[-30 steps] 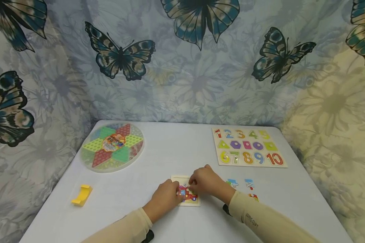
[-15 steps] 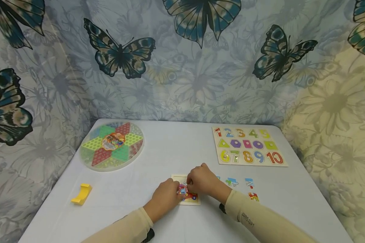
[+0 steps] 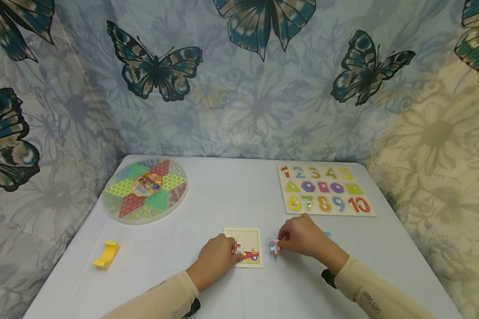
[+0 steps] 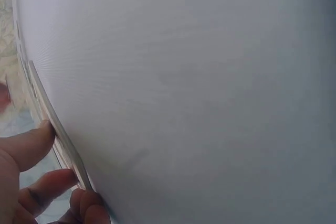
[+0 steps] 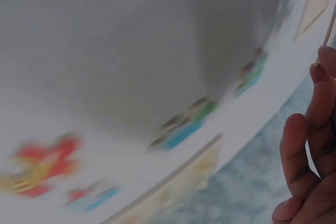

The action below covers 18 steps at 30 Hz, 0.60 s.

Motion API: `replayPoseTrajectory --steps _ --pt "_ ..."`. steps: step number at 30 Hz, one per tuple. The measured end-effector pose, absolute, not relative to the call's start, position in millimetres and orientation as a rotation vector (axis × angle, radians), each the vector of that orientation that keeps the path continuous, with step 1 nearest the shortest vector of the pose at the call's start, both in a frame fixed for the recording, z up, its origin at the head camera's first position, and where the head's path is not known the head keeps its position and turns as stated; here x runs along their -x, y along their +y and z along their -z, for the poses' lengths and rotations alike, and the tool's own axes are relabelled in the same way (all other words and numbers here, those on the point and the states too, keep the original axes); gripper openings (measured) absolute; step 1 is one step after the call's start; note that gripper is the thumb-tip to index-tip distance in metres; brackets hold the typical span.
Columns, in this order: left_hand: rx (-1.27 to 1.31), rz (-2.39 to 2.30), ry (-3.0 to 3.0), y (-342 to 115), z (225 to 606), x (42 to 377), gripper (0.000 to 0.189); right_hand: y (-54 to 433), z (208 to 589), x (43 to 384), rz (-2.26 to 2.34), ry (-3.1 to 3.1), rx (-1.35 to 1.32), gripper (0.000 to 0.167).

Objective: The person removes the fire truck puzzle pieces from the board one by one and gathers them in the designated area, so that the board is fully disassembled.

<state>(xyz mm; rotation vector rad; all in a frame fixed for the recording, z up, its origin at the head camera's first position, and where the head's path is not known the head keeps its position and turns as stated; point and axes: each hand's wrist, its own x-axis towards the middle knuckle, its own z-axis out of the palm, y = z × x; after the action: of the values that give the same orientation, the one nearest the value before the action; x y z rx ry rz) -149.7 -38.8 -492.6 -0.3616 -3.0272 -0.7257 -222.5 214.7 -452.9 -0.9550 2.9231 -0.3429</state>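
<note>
One white desk point(image 3: 227, 190) fills the lower half of the head view; its far edge meets a blue-grey wall point(image 3: 259, 115) printed with flowers and large butterflies, the same print carrying on down both sides and going yellowish at right; far corners rounded, side edges splaying out toward the person, near edge cut off by the frame; Chinese checkers board point(image 3: 166, 182) at the far left corner, close to the left edge; wooden number puzzle point(image 3: 323, 187) at the far right corner; yellow curved piece point(image 3: 107, 255) near the left edge; widest open stretch lies between the two boards, another between the yellow curved piece and the left hand point(image 3: 217, 257), a third right of the right sleeve point(image 3: 377, 290); wooden jigsaw tray point(image 3: 243, 235) near mid-desk, red vehicle section point(image 3: 250, 256) along its lower part, pale wood above; left fingers pinch the tray's left edge, raised or flat I can't tell; right hand point(image 3: 307, 235) has its fingers pinching a pink-and-white jigsaw piece point(image 3: 274, 246), narrow gap between that and the tray's right edge; red-and-yellow jigsaw piece point(image 5: 44, 163) and blue-green jigsaw piece point(image 5: 185, 132) lie on the desk, blurred in the right wrist view.
</note>
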Motion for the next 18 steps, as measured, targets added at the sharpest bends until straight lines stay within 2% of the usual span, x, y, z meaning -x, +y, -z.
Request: replayPoseTrajectory --steps 8,18 --pt "0.317 0.709 -2.992 -44.4 493.9 145.8 0.038 286.4 456.2 212.7 0.359 2.992 0.844 0.015" --pt "0.334 0.562 -3.035 -35.3 492.1 145.8 0.037 313.1 469.9 205.5 0.427 2.865 0.637 0.014"
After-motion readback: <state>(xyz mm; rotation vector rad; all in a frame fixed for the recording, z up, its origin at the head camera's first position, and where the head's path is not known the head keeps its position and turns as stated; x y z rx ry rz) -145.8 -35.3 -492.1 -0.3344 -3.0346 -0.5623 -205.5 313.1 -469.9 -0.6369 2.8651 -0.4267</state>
